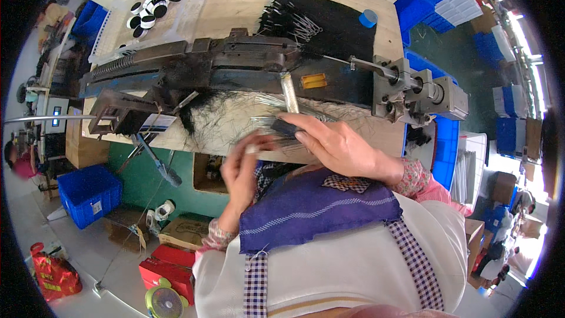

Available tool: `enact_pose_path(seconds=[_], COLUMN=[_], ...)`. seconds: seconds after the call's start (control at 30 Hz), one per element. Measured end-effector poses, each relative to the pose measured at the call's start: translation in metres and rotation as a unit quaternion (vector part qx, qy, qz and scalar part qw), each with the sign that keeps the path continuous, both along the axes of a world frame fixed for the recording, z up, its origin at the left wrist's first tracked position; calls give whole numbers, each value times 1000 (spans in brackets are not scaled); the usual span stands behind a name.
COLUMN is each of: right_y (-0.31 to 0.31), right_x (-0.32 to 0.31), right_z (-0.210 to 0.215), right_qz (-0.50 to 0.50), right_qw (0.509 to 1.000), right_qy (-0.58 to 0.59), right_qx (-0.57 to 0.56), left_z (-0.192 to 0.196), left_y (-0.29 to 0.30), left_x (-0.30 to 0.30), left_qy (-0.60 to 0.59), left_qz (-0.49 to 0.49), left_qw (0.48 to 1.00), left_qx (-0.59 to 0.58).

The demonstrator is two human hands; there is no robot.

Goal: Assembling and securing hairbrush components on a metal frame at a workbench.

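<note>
My right hand (338, 144) pinches a small dark block (284, 128) between thumb and fingers, just over the table's near edge. To its left is my left hand (238, 168), fingers curled and smeared by motion, with a white band on one fingertip; whether it holds anything I cannot make out. Thin silvery wires (268, 101) lie just beyond the hands. A shiny metal strip (289, 93) slants down from the long dark machine (235, 56) toward my right hand. Loose black bristles (188, 115) are scattered over the wooden tabletop left of the wires.
A metal chuck with a motor (412, 88) sits at the machine's right end, near a yellow piece (313, 80). Behind are a black mat (347, 29) with wire pieces, a blue cap (368, 18) and a clear tray (194, 9) holding black-and-white round parts. Blue bins (88, 194) stand around.
</note>
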State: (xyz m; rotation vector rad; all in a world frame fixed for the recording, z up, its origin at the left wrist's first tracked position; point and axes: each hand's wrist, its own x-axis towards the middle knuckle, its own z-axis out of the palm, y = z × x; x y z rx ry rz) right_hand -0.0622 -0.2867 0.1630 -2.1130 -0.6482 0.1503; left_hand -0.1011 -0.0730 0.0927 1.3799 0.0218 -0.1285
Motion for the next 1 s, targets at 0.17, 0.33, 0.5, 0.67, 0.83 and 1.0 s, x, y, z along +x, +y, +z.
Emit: enact_pose_path(seconds=[0.17,0.33,0.5,0.67,0.83,1.0], right_y=[39,80,126,168,191,197], right_x=[18,37,55,67,79,79], right_z=[-26,-38,-44,-60,-69,-64], right_qz=[57,68,60,51,38,23], right_qw=[998,996,998,998,997,996], right_qy=[16,46,25,12,-20,17], right_qx=[-7,-22,2,-33,-57,-80], left_z=[-1,-26,-40,-52,-65,-64], left_y=[79,113,114,123,132,141], left_x=[0,-9,-10,-11,-14,-23], left_qy=[-220,-144,-138,-141,-180,-165], left_qz=[383,416,408,400,408,398], left_qw=[625,705,773,792,773,800], left_qx=[643,556,466,440,451,418])
